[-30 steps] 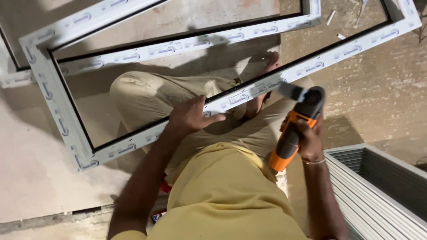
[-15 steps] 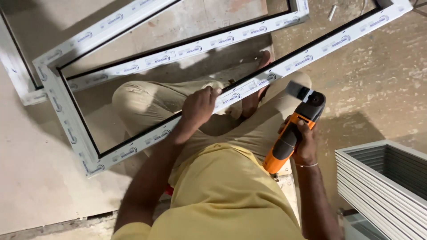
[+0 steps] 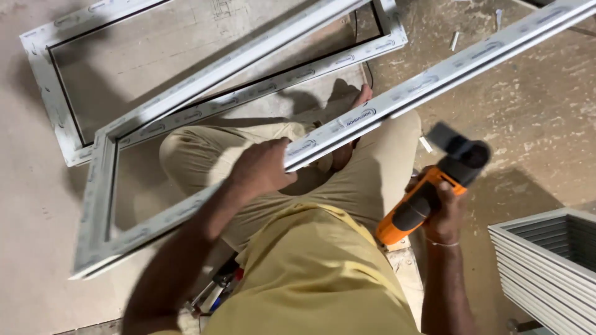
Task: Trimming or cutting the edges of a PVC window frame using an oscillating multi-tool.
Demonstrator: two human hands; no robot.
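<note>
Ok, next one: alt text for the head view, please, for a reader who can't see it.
Seen from above, a seated person grips the near rail of a white window frame with the left hand and holds an orange and black cordless drill in the right hand. A second white frame lies on the dusty floor behind, with stacked white profiles at right.

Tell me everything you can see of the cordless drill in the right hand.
The cordless drill has an orange body with black and dark grey parts, plastic by the look of it. Its dark front end points up and to the right; the orange rear end points down and to the left. The right hand wraps around its middle and holds it in the air, beside the person's beige trouser leg and below the white frame rail. Nothing else touches it.
</note>
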